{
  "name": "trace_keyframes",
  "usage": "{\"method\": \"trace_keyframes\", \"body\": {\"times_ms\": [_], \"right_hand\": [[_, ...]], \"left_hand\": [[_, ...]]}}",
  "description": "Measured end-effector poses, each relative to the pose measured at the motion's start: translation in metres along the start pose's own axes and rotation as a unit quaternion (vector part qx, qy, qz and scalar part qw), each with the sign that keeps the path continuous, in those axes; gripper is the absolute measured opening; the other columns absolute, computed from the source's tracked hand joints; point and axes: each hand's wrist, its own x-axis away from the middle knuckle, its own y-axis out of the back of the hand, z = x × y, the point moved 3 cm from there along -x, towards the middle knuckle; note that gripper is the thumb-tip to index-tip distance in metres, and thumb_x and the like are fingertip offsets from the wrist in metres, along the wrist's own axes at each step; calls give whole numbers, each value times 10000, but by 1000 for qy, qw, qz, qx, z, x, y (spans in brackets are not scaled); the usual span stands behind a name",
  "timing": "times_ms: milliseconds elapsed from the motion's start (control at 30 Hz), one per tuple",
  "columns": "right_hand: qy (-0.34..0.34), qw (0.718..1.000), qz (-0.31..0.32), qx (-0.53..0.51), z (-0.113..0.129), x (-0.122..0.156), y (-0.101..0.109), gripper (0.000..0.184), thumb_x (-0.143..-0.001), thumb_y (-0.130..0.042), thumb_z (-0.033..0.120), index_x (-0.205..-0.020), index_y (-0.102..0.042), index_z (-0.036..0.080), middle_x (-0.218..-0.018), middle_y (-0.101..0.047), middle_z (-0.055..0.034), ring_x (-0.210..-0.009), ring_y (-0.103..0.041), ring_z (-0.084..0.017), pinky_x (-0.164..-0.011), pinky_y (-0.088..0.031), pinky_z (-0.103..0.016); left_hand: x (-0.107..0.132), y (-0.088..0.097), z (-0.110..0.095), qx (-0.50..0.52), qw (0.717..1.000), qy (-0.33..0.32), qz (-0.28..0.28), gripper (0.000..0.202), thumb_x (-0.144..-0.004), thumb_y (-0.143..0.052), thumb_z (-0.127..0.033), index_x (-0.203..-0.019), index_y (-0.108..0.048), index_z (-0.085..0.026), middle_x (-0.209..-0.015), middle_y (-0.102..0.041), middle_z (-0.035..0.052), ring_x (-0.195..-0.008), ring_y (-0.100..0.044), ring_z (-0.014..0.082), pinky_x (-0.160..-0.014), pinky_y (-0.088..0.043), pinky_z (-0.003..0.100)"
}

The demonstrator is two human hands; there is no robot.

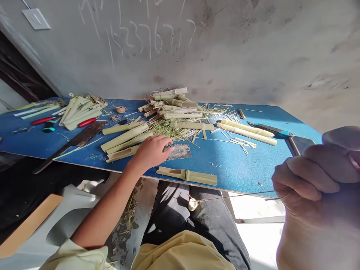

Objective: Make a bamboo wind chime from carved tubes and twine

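My left hand (155,150) is over the front part of the blue table, fingers curled down and thumb toward a grey, scuffed rectangular plate (180,152). A small dark bit shows between thumb and forefinger; I cannot make out what it is. Split bamboo pieces (129,137) lie beside that hand, and another split bamboo piece (201,177) rests at the table's front edge. At the right, close to the camera, my right hand (312,172) is closed in a fist around a thin string (239,195). The string stretches left to a small pale ball-like piece (192,204) by my lap.
On the blue table (239,165) a bamboo heap (177,105) lies with shavings against the wall. At left are a long-handled cleaver (84,135), red-handled tools (87,122) and bundled strips (81,108). Bamboo lengths (247,133) and a dark tool (270,129) lie right.
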Motion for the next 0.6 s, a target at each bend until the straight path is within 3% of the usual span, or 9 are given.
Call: {"method": "trace_keyframes", "body": {"times_ms": [100, 233, 400, 500, 600], "right_hand": [[-70, 994, -7, -88, -13, 1, -1, 197, -916, -706, 398, -819, -572, 291, -609, 8, 77, -417, 77, -86, -312, 64, -300], [-116, 984, 23, -130, -39, 7, -7, 227, -921, -696, 435, -815, -578, 274, -592, -33, 80, -413, 19, -87, -297, 13, -258], [-170, 975, 61, -132, -72, 12, -19, 225, -973, -651, 477, -931, -591, 264, -614, -82, 87, -471, -28, -94, -343, -66, -212], [-166, 977, 65, -115, -87, 8, -26, 286, -958, -693, 511, -931, -590, 246, -612, -126, 92, -486, -72, -85, -371, -96, -192], [-157, 981, 64, -93, -102, 3, -31, 349, -935, -725, 563, -953, -619, 232, -601, -159, 95, -496, -115, -79, -405, -115, -193]], "left_hand": [[-38, 3, -5, -58, 998, 11, 3, 221, -1004, -565, -332, -1080, -732, -209, -1069, -763, 79, -930, -698, 259, -795, -520, 357], [-90, -12, -27, -83, 996, -22, 20, 278, -1039, -467, -246, -1120, -733, -229, -1147, -758, 66, -1007, -693, 242, -827, -524, 346], [-154, -47, -20, -131, 989, -23, 68, 268, -909, -704, -247, -1152, -740, -141, -1239, -737, 165, -1181, -641, 329, -1037, -489, 463], [-171, -66, -9, -151, 984, -26, 95, 316, -886, -750, -249, -1171, -728, -114, -1248, -740, 188, -1217, -631, 342, -1122, -432, 510], [-170, -68, -1, -158, 982, -30, 100, 371, -941, -704, -275, -1259, -675, -87, -1252, -738, 204, -1223, -642, 340, -1188, -357, 546]]}}
